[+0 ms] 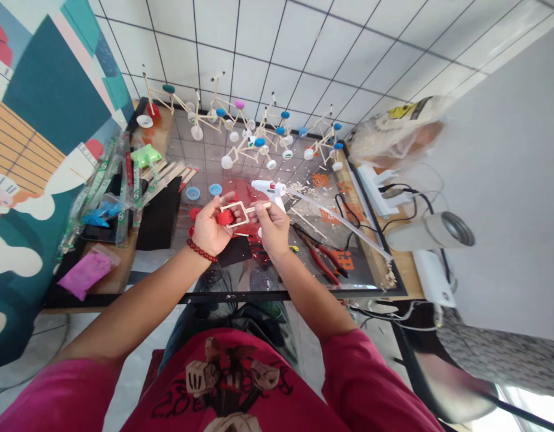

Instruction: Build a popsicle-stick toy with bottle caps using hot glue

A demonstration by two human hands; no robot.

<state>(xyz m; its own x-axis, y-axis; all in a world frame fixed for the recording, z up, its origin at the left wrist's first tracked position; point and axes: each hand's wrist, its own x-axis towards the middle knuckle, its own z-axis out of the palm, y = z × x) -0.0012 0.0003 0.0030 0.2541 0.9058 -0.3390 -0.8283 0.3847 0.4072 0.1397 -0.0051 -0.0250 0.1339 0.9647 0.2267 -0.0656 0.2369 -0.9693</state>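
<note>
Between my hands is a small frame of wooden sticks [247,213] with a red bottle cap [225,217] at its left end. My left hand [213,227] is closed around the cap end, its fingers behind the sticks. At the other end, my right hand [272,227] pinches the single stick that runs out from the frame. Just behind my right hand lies a white glue gun [268,188]. Two light blue caps [193,193] lie beyond my left hand, and red caps [195,213] sit to its left, partly hidden.
Several stick models with cap wheels [259,143] stand along the back. Red-handled pliers [324,264], a clear tube [340,219] and stick scraps lie right. Bagged straws [124,192] and a pink packet [89,271] are left. A power strip [378,189] sits beyond the right edge.
</note>
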